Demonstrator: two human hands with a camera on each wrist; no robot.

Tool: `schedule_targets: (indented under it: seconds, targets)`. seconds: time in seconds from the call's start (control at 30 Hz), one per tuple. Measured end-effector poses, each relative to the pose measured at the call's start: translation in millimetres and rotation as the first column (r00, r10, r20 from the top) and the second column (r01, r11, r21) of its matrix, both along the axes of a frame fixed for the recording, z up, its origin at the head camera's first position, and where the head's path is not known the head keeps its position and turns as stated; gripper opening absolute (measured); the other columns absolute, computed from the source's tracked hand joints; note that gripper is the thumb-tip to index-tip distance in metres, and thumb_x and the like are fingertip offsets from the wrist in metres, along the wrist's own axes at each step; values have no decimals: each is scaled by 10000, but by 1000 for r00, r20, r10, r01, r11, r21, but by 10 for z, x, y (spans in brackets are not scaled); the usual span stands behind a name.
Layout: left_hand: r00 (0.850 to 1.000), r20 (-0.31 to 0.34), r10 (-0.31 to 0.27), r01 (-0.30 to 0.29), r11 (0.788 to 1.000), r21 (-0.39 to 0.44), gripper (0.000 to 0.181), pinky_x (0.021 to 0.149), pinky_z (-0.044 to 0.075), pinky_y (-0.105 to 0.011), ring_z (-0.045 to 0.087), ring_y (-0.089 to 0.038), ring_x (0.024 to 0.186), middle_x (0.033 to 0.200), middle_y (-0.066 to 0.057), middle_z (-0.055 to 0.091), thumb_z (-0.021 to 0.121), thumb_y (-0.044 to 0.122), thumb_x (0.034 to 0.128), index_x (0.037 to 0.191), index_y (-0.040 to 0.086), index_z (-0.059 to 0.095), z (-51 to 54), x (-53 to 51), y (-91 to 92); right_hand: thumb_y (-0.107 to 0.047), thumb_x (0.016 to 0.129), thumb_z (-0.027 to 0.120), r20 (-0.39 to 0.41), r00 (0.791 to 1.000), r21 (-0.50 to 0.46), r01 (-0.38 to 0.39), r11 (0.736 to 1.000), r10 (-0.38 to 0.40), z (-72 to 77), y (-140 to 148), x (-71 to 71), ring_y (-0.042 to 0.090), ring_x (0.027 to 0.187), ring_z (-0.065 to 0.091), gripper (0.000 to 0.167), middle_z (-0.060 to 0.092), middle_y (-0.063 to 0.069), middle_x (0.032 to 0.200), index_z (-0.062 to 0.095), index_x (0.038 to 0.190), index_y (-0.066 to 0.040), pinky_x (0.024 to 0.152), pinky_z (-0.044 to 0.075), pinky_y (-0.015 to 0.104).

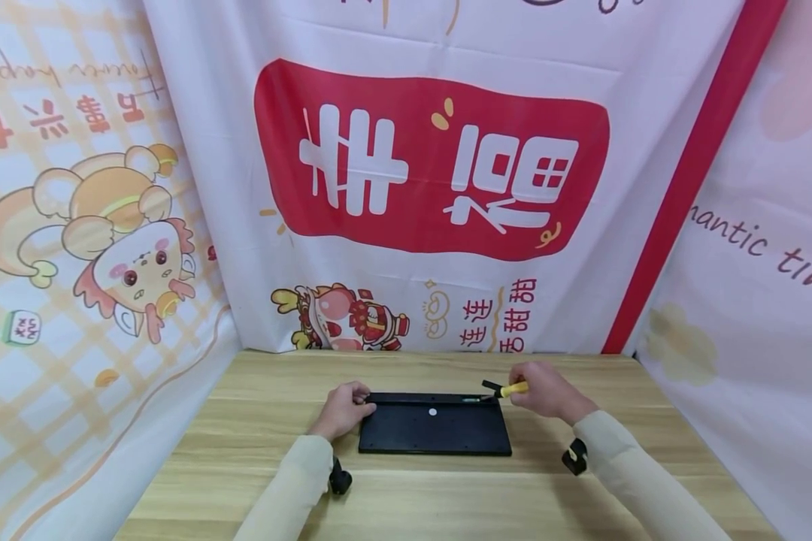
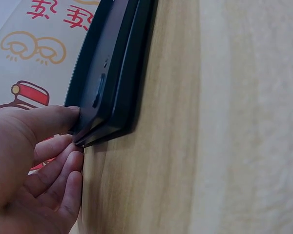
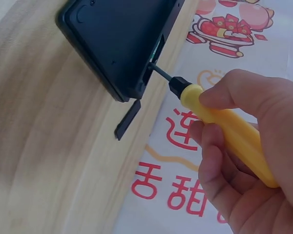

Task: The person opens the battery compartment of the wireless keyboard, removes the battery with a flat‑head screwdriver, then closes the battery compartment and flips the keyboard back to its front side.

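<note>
Look at that screwdriver (image 3: pixel 215 117): the very tip is out of sight inside the slot (image 3: pixel 155 52), so I cannot tell what it touches there, and the butt of its yellow handle is lost in the right hand (image 1: pixel 546 389). A green sliver (image 1: pixel 470 400) shows in the slot, too small to make out. The keyboard (image 1: pixel 435 436) lies underside up, its other face hidden against the surface (image 1: pixel 406 500); both wrist views crop it, and the surface's near edge falls outside the head view.

And the line of it! The keyboard's long axis runs side to side, parallel to the surface's far edge and near it, about midway between the left and right edges, raised ridge (image 1: pixel 413 399) on the far side. The screwdriver slants down and leftward into the slot at the ridge's right end. Just beside the keyboard's far right corner, a loose black strip (image 3: pixel 128 119) rests on the surface. Right hand: curled round the yellow handle. Left hand (image 1: pixel 341 409): pinching the keyboard's far left corner, thumb on top.
</note>
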State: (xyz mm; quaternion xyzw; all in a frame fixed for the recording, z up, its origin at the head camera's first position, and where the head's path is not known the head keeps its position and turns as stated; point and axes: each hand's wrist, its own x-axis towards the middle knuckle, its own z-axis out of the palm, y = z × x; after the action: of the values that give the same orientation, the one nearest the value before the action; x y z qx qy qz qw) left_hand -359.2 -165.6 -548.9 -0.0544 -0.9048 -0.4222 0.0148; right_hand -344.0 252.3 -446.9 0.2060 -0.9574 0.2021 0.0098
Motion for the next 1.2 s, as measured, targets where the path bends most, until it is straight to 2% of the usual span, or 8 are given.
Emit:
schedule_targets:
  seconds: [0.23, 0.37, 0.53, 0.73, 0.93, 1.03, 1.2]
  targets:
    - [1000, 2, -3, 3, 1000, -2, 268, 940, 585, -450, 680, -209, 1051, 1123, -75, 741, 789, 165, 959, 1201, 61, 741, 4, -1, -4, -90, 861, 822, -18, 998, 109, -50, 993, 52, 157, -145, -27, 133, 758, 564, 130, 677, 4, 863, 696, 893, -84, 696, 527, 308]
    - [1000, -1, 0, 0, 1000, 2, 269, 944, 585, -448, 680, -210, 1052, 1126, -77, 742, 787, 162, 961, 1206, 63, 741, 26, -5, 1, -57, 845, 844, -34, 995, 183, -82, 980, 90, 286, -281, -36, 144, 759, 615, 134, 708, 27, 851, 714, 876, -70, 700, 578, 336]
    - [1000, -12, -3, 3, 1000, -8, 268, 944, 585, -446, 681, -216, 1047, 1125, -89, 743, 785, 153, 962, 1205, 50, 738, 50, -24, 6, -68, 849, 872, 4, 997, 274, -80, 958, 82, 394, -438, -37, 144, 776, 650, 130, 734, 19, 872, 748, 879, -92, 765, 620, 370]
    - [1000, -19, 3, -3, 1000, -28, 247, 920, 588, -440, 683, -208, 1005, 1087, -92, 746, 794, 150, 953, 1170, 44, 744, 65, 4, 25, -111, 858, 882, 56, 994, 323, -106, 941, 93, 401, -507, -79, 121, 742, 612, 218, 704, -56, 832, 689, 770, -164, 748, 593, 353]
    - [999, -33, 10, -12, 998, -56, 247, 888, 599, -433, 696, -215, 979, 1066, -101, 758, 807, 149, 938, 1154, 39, 759, 64, 38, 39, -75, 862, 858, 94, 987, 235, -150, 960, 131, 343, -397, -216, 113, 782, 641, 150, 715, -42, 829, 746, 787, -140, 785, 610, 367]
    - [999, -33, 18, -20, 998, -51, 246, 886, 608, -431, 711, -216, 981, 1059, -97, 767, 815, 146, 931, 1150, 44, 767, 76, 47, 48, -53, 869, 831, 94, 982, 155, -179, 971, 166, 318, -278, -292, 110, 732, 629, 107, 724, -36, 793, 780, 787, -97, 707, 587, 333]
    - [999, -35, 34, -36, 999, -40, 233, 878, 622, -430, 733, -213, 975, 1042, -89, 780, 827, 136, 919, 1129, 49, 777, 89, 21, 49, -94, 885, 798, 149, 979, 46, -149, 988, 140, 243, -56, -420, 106, 678, 585, 93, 728, -53, 749, 800, 795, -117, 630, 508, 283]
